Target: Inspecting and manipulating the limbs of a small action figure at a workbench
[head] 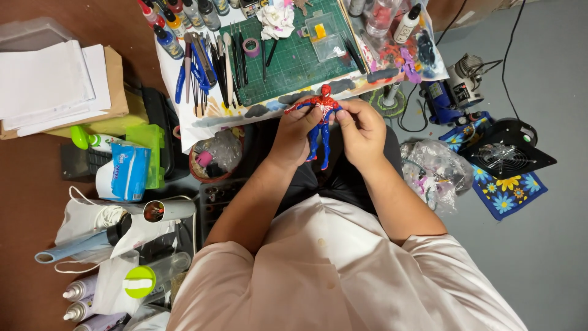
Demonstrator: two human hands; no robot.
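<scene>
A small red and blue action figure [323, 122] is held upright over my lap, just in front of the green cutting mat [294, 61]. My left hand [294, 132] grips the figure's outstretched arm and side. My right hand [362, 130] pinches its other arm near the shoulder. The figure's blue legs hang down between both hands. Its red head points toward the mat.
Paint bottles [177, 21], pliers and brushes [205, 67] line the mat's left side. A clear plastic box [324, 34] and crumpled tissue [277, 19] lie on the mat. A wet-wipe pack [128, 171] and spray cans [79, 297] sit left; a black fan [505, 150] sits right.
</scene>
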